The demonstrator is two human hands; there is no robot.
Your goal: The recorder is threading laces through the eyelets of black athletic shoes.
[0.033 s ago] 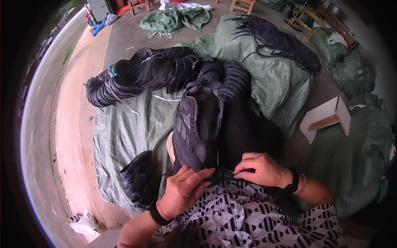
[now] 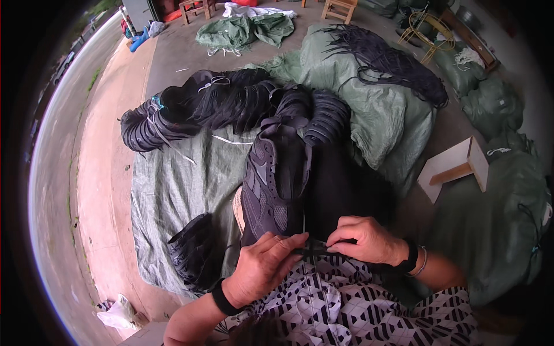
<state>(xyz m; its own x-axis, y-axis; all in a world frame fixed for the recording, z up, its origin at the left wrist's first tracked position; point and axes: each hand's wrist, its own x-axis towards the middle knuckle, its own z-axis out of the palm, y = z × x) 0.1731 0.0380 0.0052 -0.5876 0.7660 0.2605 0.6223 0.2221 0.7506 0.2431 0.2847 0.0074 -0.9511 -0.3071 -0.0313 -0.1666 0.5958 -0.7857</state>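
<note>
In my lap lies a dark grey shoe upper (image 2: 262, 199) with a pale triangular patch on its side and its opening facing up. Just below its near end, my left hand (image 2: 262, 259) is closed, thumb and fingers pinched together. Close to it on the right, my right hand (image 2: 366, 239) is pinched too. A thin black lace (image 2: 314, 251) runs between the two sets of fingertips, over my patterned clothing. Its ends are hard to make out against the dark cloth.
Beyond the shoe, stacked dark shoe uppers (image 2: 231, 101) lie on a green woven sheet (image 2: 179, 179). More uppers (image 2: 193, 248) sit at the left. A bundle of dark laces (image 2: 389, 60) rests on a green sack (image 2: 381, 115). A small wooden stool (image 2: 456, 167) lies tipped at the right.
My left hand has shifted slightly right, its fingertips nearer my right hand. More of the black lace shows between them. My right hand stays almost in place.
</note>
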